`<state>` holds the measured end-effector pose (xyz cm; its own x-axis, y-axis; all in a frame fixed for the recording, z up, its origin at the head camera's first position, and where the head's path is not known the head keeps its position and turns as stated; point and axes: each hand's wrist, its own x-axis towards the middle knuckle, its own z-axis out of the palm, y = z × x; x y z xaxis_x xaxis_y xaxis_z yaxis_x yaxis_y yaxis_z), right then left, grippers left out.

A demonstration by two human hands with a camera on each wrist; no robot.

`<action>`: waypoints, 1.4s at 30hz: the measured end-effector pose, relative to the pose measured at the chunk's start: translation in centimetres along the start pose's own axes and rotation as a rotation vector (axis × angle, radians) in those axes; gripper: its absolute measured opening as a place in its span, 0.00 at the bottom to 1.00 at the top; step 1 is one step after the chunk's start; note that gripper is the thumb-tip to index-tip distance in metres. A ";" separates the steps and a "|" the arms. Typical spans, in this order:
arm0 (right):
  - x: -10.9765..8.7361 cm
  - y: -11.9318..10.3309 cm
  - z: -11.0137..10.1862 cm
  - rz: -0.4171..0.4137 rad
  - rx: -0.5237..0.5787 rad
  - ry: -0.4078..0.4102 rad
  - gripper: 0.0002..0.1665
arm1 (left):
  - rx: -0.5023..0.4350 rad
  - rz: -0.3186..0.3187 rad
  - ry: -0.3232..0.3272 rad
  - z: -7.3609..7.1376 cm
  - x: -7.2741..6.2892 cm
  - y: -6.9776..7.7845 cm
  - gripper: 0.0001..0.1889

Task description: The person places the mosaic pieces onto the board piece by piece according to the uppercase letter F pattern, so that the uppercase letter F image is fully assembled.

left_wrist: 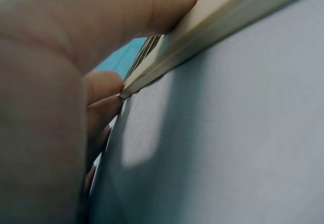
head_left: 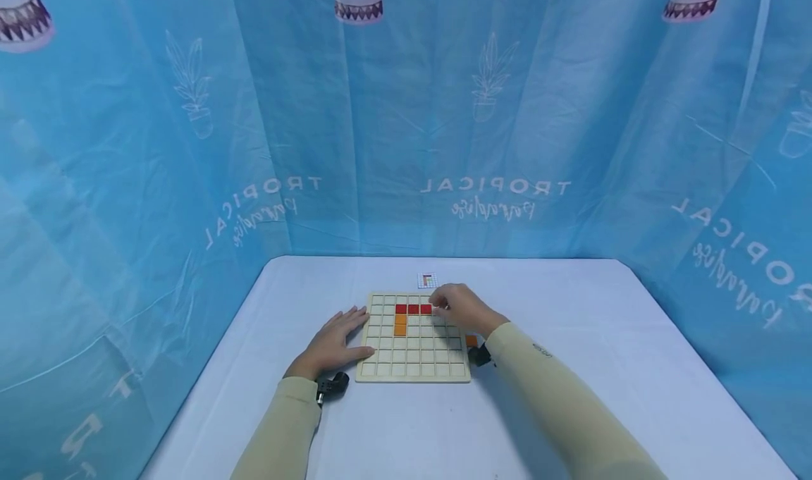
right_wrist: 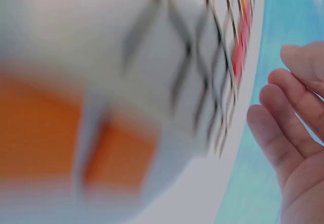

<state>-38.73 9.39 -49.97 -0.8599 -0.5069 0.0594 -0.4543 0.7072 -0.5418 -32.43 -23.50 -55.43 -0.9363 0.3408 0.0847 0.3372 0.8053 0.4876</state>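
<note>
A pale grid board [head_left: 412, 379] lies flat on the white table. Three red square tiles [head_left: 414, 309] form a row in its upper part, and orange tiles [head_left: 400, 325] run down below the leftmost red one. My left hand [head_left: 335, 345] rests at the board's left side, fingers spread, with the thumb [left_wrist: 167, 6] on its edge. Over the right end of the red row is my right hand [head_left: 466, 309], its fingertips beside the last red tile. Loosely bent fingers [right_wrist: 283, 127] show in the right wrist view, and no tile is visible between them.
A small card with a coloured grid pattern [head_left: 427, 280] lies just beyond the board. Loose orange pieces [right_wrist: 40, 133] sit by the board's right edge, partly behind the right wrist. Blue printed curtains [head_left: 406, 149] hang around the table's back and sides.
</note>
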 end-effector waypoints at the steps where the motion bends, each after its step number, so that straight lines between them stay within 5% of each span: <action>1: -0.3 0.9 -0.7 0.034 -0.002 0.009 0.13 | -0.001 0.000 0.001 0.1 0.0 0.0 0.49; 7: -3.1 5.1 -3.7 0.163 0.036 0.007 0.16 | 0.009 -0.013 -0.004 0.4 0.0 -0.2 0.49; 15: -6.0 7.1 -3.9 0.151 0.103 -0.020 0.17 | 0.002 0.004 0.009 0.2 0.4 -0.5 0.49; 25: -7.0 5.7 -1.8 0.093 0.088 -0.066 0.14 | 0.024 -0.011 0.009 0.6 0.4 -0.3 0.50; 42: -7.0 5.2 -1.3 0.052 0.031 -0.063 0.14 | 0.022 -0.007 0.025 0.6 0.1 -0.1 0.50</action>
<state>-35.37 17.26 -52.07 -0.8652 -0.5010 -0.0221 -0.4014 0.7182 -0.5684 -32.46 -23.27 -55.96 -0.9407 0.3232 0.1032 0.3326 0.8179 0.4695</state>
